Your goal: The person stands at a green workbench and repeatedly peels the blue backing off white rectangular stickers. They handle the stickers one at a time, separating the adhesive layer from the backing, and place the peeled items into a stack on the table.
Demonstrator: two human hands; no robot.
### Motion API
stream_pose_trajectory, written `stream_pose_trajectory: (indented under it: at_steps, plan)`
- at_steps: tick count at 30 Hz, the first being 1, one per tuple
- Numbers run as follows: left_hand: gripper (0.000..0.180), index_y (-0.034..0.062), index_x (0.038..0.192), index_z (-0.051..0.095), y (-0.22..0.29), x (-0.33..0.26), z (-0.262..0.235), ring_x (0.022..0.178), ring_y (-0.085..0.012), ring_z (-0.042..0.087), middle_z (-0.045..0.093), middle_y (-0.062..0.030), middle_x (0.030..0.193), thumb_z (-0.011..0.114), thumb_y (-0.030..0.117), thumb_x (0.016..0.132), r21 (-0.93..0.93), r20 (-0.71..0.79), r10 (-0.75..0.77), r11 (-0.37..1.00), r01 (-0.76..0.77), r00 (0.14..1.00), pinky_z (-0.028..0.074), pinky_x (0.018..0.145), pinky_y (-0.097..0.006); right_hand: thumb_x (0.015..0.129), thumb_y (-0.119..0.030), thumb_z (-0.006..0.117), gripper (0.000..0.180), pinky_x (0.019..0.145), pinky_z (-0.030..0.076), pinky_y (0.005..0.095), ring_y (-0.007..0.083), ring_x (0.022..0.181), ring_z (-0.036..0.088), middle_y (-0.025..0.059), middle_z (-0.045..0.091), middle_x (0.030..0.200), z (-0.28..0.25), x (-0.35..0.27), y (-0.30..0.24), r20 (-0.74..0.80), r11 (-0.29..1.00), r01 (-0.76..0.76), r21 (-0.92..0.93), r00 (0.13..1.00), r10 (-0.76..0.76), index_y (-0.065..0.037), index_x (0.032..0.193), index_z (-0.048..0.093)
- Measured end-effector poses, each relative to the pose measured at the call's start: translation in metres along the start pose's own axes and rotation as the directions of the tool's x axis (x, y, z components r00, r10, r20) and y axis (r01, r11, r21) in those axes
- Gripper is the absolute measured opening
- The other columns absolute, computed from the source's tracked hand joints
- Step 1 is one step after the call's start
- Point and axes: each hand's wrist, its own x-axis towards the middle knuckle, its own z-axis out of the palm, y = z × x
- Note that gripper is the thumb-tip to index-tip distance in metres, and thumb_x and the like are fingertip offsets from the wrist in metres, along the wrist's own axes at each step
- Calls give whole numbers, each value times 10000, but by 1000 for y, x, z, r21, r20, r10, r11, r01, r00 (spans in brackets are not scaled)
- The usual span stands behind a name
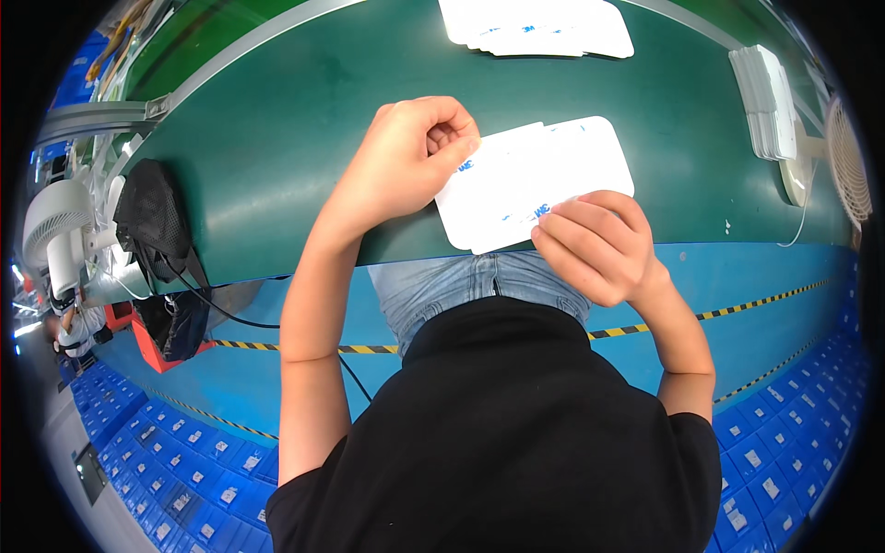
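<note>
Two white flat panels (530, 175) with rounded corners overlap near the green table's front edge, and blue print marks pale strips on them. At their far left corner, my left hand (410, 152) is curled, thumb and forefinger pinched together. Whatever might be between those fingertips is too small to make out. Over the near right edge lie the bent fingers of my right hand (599, 244), gripping the panel; its thumb is hidden. Farther back on the table rests a fanned pile of similar white panels (539, 28).
Another stack of white pieces (765, 101) stands at the far right, beside a fan (843, 161). On the left are a white fan (60, 226) and a black mesh bag (157, 217) at the green table's (277, 175) edge. Blue bins (198, 470) line the floor behind me.
</note>
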Motion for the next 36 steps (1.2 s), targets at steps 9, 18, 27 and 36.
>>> stream_pose_trajectory:
  at_steps: [9,18,27,36]
  plan:
    - [156,17,893,648,6,-22,29,769,-289,602,621,-97,866,741,16,768,507,-156,507,777,-372,848,491,656,-357,655,-67,672,223,669,482,324,191,775,629,43,621,861,3,-3,-6,85,988,-151,-32,985,153,-35,876,670]
    - [229,18,852,647,5,-57,55,790,-236,617,618,-68,871,764,40,657,661,8,571,613,-433,821,495,663,-360,654,-44,676,236,661,462,337,212,758,603,56,598,842,8,0,-7,176,958,-285,25,945,277,-22,888,653]
    - [238,2,853,630,7,-50,55,775,-215,604,604,-66,866,680,9,620,689,95,574,552,-470,813,491,642,-331,645,39,615,184,667,399,368,258,730,515,74,509,756,2,19,1,399,885,-448,124,839,369,-17,820,615]
    - [179,-3,849,616,15,-38,52,750,-259,567,574,-87,829,662,-37,679,530,89,488,715,-456,868,485,643,-371,709,18,654,122,670,403,375,261,749,540,75,530,763,-3,25,8,493,849,-496,183,794,357,-35,816,625]
